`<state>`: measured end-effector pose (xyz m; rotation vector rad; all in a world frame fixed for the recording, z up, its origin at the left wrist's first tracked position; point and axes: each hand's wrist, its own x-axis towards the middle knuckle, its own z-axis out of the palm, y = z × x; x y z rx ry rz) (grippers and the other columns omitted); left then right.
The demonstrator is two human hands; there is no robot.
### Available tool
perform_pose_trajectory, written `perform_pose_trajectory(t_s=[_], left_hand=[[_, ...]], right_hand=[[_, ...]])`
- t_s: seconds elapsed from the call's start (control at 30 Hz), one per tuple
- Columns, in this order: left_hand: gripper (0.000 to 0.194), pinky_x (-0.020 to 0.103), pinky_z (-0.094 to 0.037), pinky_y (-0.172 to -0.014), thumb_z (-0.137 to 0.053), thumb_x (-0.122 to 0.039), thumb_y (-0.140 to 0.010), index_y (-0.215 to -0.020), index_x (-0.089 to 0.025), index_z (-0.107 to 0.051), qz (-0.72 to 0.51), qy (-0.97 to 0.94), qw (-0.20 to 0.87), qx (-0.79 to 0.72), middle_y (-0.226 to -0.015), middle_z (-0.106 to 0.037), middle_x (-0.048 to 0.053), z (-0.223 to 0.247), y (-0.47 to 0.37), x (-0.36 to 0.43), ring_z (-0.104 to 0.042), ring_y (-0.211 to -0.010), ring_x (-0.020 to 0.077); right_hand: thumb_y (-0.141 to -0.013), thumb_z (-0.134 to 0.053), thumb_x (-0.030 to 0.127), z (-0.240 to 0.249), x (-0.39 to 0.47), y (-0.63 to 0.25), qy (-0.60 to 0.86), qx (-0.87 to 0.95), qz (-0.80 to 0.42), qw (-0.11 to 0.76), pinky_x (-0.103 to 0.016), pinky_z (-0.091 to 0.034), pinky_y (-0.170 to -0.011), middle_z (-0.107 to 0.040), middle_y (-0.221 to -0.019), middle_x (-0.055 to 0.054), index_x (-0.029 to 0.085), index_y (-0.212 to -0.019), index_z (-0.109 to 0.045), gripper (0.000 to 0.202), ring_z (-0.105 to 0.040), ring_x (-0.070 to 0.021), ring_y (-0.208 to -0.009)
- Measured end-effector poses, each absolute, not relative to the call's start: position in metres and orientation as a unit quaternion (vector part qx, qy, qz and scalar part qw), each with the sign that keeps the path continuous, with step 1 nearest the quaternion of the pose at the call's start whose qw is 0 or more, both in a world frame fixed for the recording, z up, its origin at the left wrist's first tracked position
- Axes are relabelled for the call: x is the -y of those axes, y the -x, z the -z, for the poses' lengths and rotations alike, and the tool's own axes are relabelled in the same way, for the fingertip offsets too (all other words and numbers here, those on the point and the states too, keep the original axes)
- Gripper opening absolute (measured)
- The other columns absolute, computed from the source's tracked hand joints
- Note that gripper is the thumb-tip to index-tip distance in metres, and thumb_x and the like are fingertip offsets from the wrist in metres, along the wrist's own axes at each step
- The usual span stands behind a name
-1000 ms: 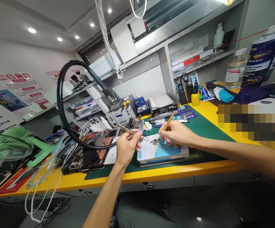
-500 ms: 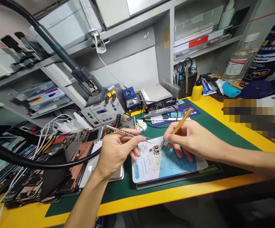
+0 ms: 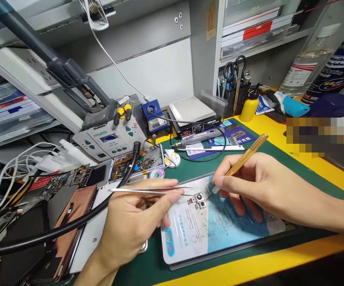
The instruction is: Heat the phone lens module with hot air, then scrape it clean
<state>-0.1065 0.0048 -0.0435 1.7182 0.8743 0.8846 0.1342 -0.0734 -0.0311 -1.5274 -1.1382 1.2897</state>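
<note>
My left hand (image 3: 142, 216) is closed around a pair of metal tweezers (image 3: 148, 191). The two tweezer arms are apart, and their tips reach close to a small phone camera module (image 3: 200, 200) with two lenses; whether they touch it I cannot tell. The module lies on a white and blue printed pad (image 3: 186, 242). My right hand (image 3: 246, 184) pinches a gold-handled, pen-like tool (image 3: 245, 157) with a pale collar. Its thin dark tip points at the module's right side; contact cannot be made out.
A green mat (image 3: 148, 266) lies under the pad. Stacked phone parts (image 3: 61, 234) and a thick black hose (image 3: 100, 212) are at left. Behind stand a grey control station (image 3: 112, 137), a grey handpiece (image 3: 203, 136), a white brush (image 3: 213, 149) and a yellow bottle (image 3: 249, 107).
The view has moved closer to the pad. The tweezers have turned, so both arms now show apart, their tips nearer the module. The gold tool's tip stays at the module's right.
</note>
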Motion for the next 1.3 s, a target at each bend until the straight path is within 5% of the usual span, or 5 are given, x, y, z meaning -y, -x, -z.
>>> perform_pose_trajectory(t_s=[0.13,0.33,0.6,0.77,1.3], left_hand=[[0.018,0.022,-0.044,-0.030,-0.083,-0.033,-0.084,-0.101,-0.031,-0.087,-0.359,-0.728,0.447,-0.376,-0.076,-0.083,0.003,0.044,0.111,0.001,-0.057,-0.032,0.0117],[0.015,0.024,-0.033,-0.026,-0.084,-0.038,-0.081,-0.096,-0.039,-0.087,-0.363,-0.745,0.377,-0.415,-0.062,-0.078,-0.003,0.040,0.107,0.011,-0.046,-0.028,0.0102],[0.012,0.029,-0.048,-0.035,-0.083,-0.042,-0.081,-0.092,-0.038,-0.087,-0.359,-0.741,0.356,-0.442,-0.058,-0.076,-0.004,0.044,0.102,0.018,-0.058,-0.034,0.0166],[0.012,0.029,-0.046,-0.031,-0.082,-0.043,-0.081,-0.092,-0.040,-0.086,-0.387,-0.722,0.349,-0.455,-0.032,-0.050,-0.009,0.048,0.099,0.024,-0.043,-0.025,0.0152],[0.012,0.029,-0.048,-0.038,-0.081,-0.047,-0.081,-0.092,-0.044,-0.086,-0.374,-0.750,0.306,-0.452,-0.034,-0.054,-0.008,0.046,0.101,0.022,-0.055,-0.034,0.0183]], right_hand=[[-0.080,-0.076,0.038,0.031,0.074,-0.135,0.612,0.448,-0.518,0.395,-0.017,-0.041,-0.031,-0.060,-0.047,0.003,0.023,-0.072,-0.065,0.020,-0.048,-0.0113,-0.034],[-0.082,-0.076,0.049,0.037,0.075,-0.139,0.621,0.453,-0.512,0.385,-0.018,-0.038,-0.030,-0.060,-0.049,0.001,0.025,-0.072,-0.067,0.028,-0.049,-0.0129,-0.034],[-0.087,-0.068,0.058,0.039,0.078,-0.139,0.626,0.454,-0.504,0.384,-0.019,-0.035,-0.029,-0.059,-0.048,0.000,0.026,-0.072,-0.066,0.035,-0.049,-0.0137,-0.033],[-0.088,-0.066,0.063,0.039,0.077,-0.140,0.629,0.452,-0.505,0.381,-0.021,-0.036,-0.029,-0.061,-0.050,-0.002,0.027,-0.074,-0.068,0.039,-0.050,-0.0155,-0.034],[-0.083,-0.073,0.061,0.042,0.078,-0.141,0.618,0.448,-0.515,0.390,-0.019,-0.033,-0.028,-0.060,-0.047,-0.001,0.026,-0.072,-0.067,0.038,-0.046,-0.0131,-0.031]])
